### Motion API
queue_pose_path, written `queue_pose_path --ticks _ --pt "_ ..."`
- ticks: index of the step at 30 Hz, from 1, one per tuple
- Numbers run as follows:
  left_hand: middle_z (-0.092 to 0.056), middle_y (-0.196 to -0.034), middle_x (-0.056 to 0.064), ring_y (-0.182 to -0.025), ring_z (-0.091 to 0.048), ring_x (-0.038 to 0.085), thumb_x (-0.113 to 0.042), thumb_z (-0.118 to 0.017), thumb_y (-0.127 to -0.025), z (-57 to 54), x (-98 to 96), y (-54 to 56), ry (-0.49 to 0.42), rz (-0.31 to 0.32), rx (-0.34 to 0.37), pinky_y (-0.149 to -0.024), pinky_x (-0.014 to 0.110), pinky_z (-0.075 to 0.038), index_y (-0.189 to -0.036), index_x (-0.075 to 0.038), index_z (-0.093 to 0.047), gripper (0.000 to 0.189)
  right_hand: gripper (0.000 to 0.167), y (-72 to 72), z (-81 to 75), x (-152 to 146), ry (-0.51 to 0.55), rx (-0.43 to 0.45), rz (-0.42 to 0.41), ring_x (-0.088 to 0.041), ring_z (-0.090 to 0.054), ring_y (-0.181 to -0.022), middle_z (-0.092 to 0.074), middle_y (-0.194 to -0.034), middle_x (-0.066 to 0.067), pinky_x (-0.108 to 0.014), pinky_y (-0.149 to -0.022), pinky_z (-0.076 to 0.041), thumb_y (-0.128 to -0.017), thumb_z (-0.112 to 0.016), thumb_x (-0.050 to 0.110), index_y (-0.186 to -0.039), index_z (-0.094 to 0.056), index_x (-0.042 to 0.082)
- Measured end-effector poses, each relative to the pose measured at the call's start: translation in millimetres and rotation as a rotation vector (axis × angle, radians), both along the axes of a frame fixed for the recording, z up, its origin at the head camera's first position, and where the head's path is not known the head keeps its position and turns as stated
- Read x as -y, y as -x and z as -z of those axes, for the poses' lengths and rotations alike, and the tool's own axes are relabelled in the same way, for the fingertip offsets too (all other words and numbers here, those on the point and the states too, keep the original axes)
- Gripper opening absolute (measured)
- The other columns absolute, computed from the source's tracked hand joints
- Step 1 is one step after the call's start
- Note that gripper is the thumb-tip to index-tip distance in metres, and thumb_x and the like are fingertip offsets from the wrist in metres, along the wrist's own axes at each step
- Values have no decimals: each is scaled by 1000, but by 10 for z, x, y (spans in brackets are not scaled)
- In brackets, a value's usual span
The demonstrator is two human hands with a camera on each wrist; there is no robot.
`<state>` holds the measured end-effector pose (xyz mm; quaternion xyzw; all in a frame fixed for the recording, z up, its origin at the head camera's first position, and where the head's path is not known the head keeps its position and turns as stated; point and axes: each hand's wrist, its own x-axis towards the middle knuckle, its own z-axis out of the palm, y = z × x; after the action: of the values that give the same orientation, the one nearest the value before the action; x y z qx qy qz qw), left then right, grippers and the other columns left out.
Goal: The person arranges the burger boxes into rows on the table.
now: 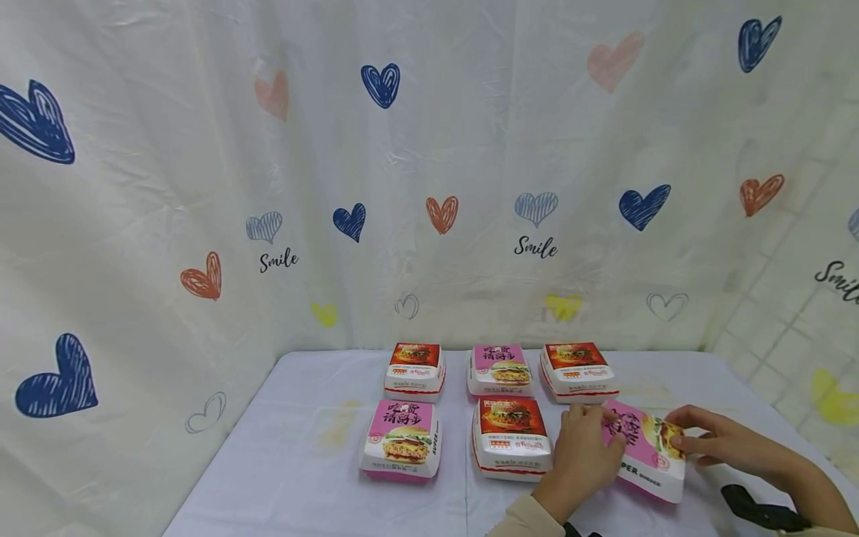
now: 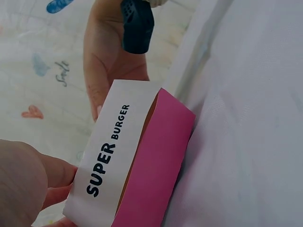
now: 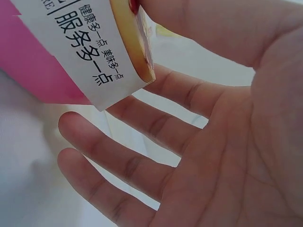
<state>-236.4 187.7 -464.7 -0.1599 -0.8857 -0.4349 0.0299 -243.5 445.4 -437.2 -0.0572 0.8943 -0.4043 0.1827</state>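
Observation:
A pink and white burger box with a burger picture and "SUPER BURGER" lettering is held between both hands at the front right of the table. My left hand grips its left side, the thumb near the front edge. On the other side my right hand pinches the right edge, thumb on top. In the left wrist view, a narrow gap runs between the white lid flap and the pink base. Seen from the right wrist, the lower fingers extend beside and below the box corner.
Just left of my left hand sits a red and white burger box, with a pink one further left. Behind stand a red box, a pink box and another red box. A heart-printed curtain hangs behind the table.

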Motion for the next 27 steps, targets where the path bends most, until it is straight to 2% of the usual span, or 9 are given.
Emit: queue_pose_path --ticks 4,15,21,27 --pt "-49 -106 -16 -97 -45 0 -33 -76 -91 -20 12 -7 -7 -11 -24 -78 24 -46 -103 -36 -66 16 44 1 6 -5 3 3 -5 -24 -60 -107 -55 -133 -27 -48 -83 -57 -104 -56 34 -131 -50 -1" --pt "-46 -102 -15 -88 -45 0 -41 -76 -91 -27 -10 2 15 -55 -11 -75 26 -45 -96 -37 -65 13 44 10 14 7 -13 20 19 -21 -61 -104 -59 -126 -18 -49 -85 -58 -104 -57 36 -127 -52 -2" --pt "-46 -103 -16 -92 -45 0 -42 -76 -89 -43 -5 -7 4 -49 -9 -76 26 -44 -94 -35 -64 16 45 15 16 7 -15 19 5 -22 -61 -103 -60 -124 -18 -50 -84 -58 -104 -56 35 -126 -51 -4" --pt "-42 -100 -15 -92 -41 1 -41 -78 -87 -49 5 -27 40 -55 -37 -71 24 -41 -94 -35 -63 18 46 20 29 16 -20 21 20 -23 -62 -101 -62 -119 -14 -49 -82 -57 -104 -57 36 -127 -51 -3"
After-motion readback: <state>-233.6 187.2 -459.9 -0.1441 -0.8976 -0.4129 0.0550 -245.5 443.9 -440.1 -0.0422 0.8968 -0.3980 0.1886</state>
